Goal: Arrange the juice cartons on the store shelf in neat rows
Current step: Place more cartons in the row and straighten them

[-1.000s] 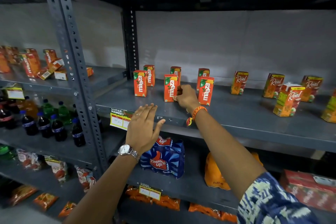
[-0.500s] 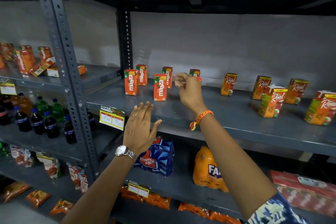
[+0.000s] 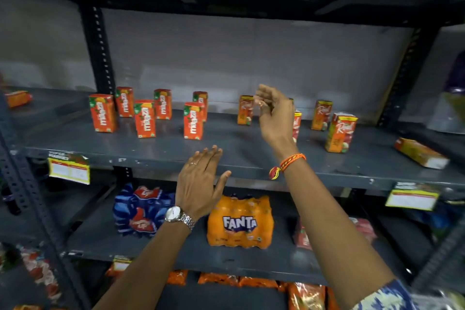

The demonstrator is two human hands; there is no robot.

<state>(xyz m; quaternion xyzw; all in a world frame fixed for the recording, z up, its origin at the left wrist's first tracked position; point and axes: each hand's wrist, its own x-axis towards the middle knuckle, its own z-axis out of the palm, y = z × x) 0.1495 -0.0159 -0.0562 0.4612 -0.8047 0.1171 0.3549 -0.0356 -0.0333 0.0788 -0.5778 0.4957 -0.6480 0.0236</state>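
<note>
Six Maaza cartons [image 3: 144, 118] stand paired at the shelf [image 3: 226, 148] left, Real cartons [image 3: 341, 132] right remain scattered, one flat [image 3: 421, 153]; our right hand [image 3: 275, 113] hovers loosely curled, gripping nothing, left hand [image 3: 201, 181] open, so we're roughly halfway.

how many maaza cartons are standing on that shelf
6. Front row: left, middle, right. Back row: left, middle, right, partly hidden behind the front right one. None seems hidden.

Left hand [image 3: 201, 181] hovers flat, fingers spread, palm down. Right hand [image 3: 274, 113] is raised higher, fingers loosely curled, holding nothing, wrist bent.
</note>
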